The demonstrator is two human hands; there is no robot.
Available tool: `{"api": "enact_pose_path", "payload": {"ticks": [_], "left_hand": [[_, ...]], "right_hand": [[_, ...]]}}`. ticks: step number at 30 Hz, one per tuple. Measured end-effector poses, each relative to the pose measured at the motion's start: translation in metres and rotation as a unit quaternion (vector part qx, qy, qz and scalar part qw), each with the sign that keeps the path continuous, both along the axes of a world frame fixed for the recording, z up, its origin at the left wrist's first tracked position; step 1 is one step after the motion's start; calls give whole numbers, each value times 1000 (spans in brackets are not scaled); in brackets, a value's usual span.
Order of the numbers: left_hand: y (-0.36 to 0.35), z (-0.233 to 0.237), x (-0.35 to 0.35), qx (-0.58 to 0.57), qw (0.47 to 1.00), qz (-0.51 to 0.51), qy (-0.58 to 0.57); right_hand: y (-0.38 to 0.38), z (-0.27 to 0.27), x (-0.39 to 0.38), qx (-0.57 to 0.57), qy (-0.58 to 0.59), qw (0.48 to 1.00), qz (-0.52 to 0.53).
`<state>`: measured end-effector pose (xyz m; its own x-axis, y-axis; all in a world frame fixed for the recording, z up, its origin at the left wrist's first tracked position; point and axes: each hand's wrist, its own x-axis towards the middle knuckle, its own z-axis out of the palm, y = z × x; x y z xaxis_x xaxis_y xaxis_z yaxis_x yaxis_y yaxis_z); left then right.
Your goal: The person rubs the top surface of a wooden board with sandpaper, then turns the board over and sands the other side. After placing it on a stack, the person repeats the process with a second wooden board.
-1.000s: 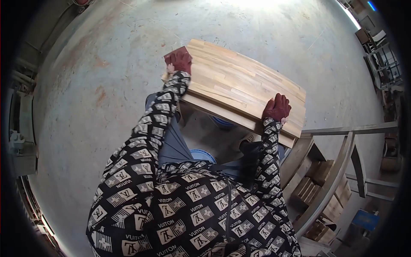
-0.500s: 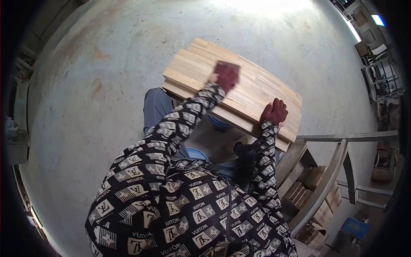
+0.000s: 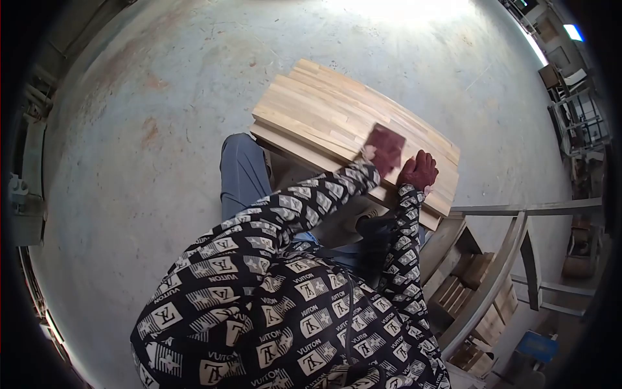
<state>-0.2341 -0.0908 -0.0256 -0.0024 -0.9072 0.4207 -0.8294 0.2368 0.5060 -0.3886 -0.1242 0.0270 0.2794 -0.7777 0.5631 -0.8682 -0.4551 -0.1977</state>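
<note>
A dark red square sheet or pad (image 3: 387,137) lies under my left hand (image 3: 383,160), which grips it against the top of a pale laminated wooden board (image 3: 324,104); motion blur hides the fingers' detail. Just right of it, my right hand (image 3: 419,170), dark red as well, rests on the board near its right end with the fingers slightly apart. Beneath the top board, the edge of another wooden board (image 3: 291,139) shows along the near side.
My bent leg (image 3: 243,172) is left of the boards. A metal frame (image 3: 518,227) stands at the right, with wooden pieces (image 3: 453,295) inside it. A blue object (image 3: 538,347) is at the lower right, and racks (image 3: 580,117) stand farther off.
My left hand has moved right and toward me across the board with the dark red pad, close to my right hand. The boards and my right hand have shifted slightly right in view.
</note>
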Motion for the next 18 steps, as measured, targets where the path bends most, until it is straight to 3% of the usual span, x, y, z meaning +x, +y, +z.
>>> {"api": "enact_pose_path", "payload": {"ticks": [1,4,5,9,10,12,13,15,17,18], "left_hand": [[13,19,-10,-29,987,-57,-146],[22,10,12,-35,987,-89,-128],[29,9,32,13,989,-88,-118],[65,-40,162,-122,977,73,-157],[78,-50,200,-94,977,97,-163],[110,-15,246,-24,967,161,-197],[124,4,257,-49,968,165,-181],[117,0,252,0,959,223,-175],[84,-44,217,2,926,310,-217],[80,-31,179,42,941,257,-216]], "right_hand": [[-3,-3,-2,-2,5,1000,3],[-2,-1,-2,1,0,1000,13],[-1,1,-2,6,1,1000,14],[1,1,0,15,9,1000,8],[1,1,-1,10,7,1000,8],[1,2,-1,1,1,1000,7],[2,2,-1,1,-2,1000,5],[2,2,0,-5,-6,1000,4],[2,3,0,5,-1,1000,0],[1,2,-1,16,9,1000,-4]]}}
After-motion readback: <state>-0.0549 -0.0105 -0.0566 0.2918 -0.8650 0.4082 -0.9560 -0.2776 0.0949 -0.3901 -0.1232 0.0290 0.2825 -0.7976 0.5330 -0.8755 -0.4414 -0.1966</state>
